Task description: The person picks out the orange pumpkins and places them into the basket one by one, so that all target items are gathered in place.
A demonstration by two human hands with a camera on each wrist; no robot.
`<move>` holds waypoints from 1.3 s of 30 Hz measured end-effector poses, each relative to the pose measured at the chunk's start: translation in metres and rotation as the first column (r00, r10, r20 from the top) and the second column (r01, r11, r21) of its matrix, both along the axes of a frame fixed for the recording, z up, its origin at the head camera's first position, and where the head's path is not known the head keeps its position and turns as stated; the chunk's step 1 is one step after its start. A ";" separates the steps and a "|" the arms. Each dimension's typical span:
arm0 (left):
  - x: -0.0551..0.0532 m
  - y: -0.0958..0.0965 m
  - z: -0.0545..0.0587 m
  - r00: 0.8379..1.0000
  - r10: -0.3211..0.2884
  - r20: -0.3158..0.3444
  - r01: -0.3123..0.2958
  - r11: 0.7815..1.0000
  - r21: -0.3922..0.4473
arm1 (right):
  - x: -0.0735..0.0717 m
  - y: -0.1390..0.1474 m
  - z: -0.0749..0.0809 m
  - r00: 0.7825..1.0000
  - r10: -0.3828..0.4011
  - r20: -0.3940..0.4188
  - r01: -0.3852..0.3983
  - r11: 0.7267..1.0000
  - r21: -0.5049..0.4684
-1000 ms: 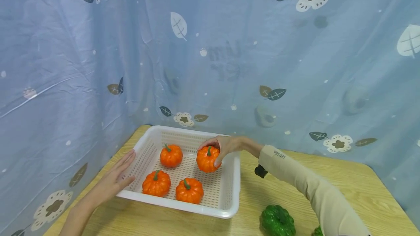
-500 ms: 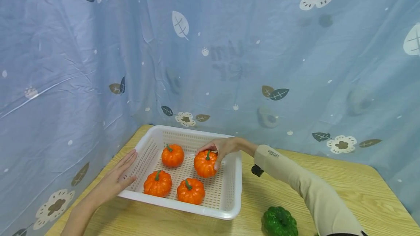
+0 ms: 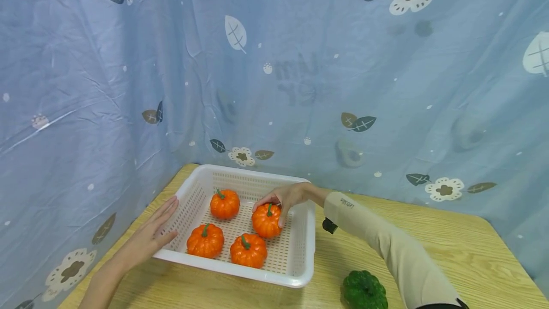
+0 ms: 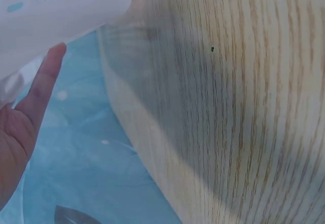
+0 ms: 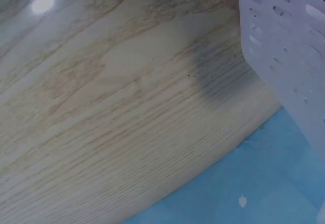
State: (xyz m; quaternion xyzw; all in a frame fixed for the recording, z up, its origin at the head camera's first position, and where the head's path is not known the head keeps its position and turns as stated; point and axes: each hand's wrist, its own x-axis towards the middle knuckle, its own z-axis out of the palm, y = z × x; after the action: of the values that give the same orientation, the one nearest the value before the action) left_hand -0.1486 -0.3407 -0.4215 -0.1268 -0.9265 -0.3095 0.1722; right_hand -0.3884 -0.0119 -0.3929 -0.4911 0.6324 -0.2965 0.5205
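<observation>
A white perforated plastic basket [image 3: 231,268] stands on the wooden table. My right hand [image 3: 292,195] reaches in over its right side and grips a small orange pumpkin [image 3: 266,224] with a green stem, fingers behind and thumb in front. Whether that pumpkin touches the basket floor I cannot tell. Three more lie inside: a back-left pumpkin [image 3: 225,205], a front-left pumpkin [image 3: 205,243] and a front-middle pumpkin [image 3: 248,252]. Fingers extended, my left hand [image 3: 143,242] rests against the basket's left side; the left wrist view shows a finger [image 4: 46,76] by the white wall.
A dark green ribbed vegetable [image 3: 364,291] sits on the table [image 3: 454,242], right of the basket. Blue patterned curtain [image 3: 300,61] hangs behind the table and along its left edge. The right wrist view catches the basket's outer wall [image 5: 284,46] beside the table edge.
My right hand has moved down and slightly left with the pumpkin, lower in the basket. The left hand stays put. A second green item at the bottom right has gone out of view.
</observation>
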 end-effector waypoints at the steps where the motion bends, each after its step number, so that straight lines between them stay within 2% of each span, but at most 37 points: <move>1: 0.000 0.000 0.000 1.000 -0.002 0.002 0.002 1.000 0.006 | 0.000 -0.001 0.000 1.000 -0.008 0.002 0.008 1.000 0.008; 13: 0.001 -0.001 -0.002 1.000 0.005 -0.001 -0.005 1.000 -0.013 | 0.000 -0.001 -0.008 0.999 -0.049 0.024 0.047 0.996 0.071; 32: 0.001 -0.002 0.000 1.000 0.009 -0.025 -0.010 0.999 -0.031 | -0.005 -0.009 -0.013 0.998 0.007 0.063 -0.009 0.999 0.033; 39: 0.002 0.000 0.001 1.000 0.006 -0.014 -0.007 1.000 -0.026 | -0.009 -0.007 -0.011 1.000 -0.004 0.018 0.003 0.998 0.066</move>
State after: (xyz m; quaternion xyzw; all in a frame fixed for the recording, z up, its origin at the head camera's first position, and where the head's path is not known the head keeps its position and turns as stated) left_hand -0.1467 -0.3410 -0.4208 -0.1282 -0.9297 -0.2958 0.1779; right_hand -0.3972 -0.0190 -0.4043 -0.4697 0.6380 -0.2807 0.5418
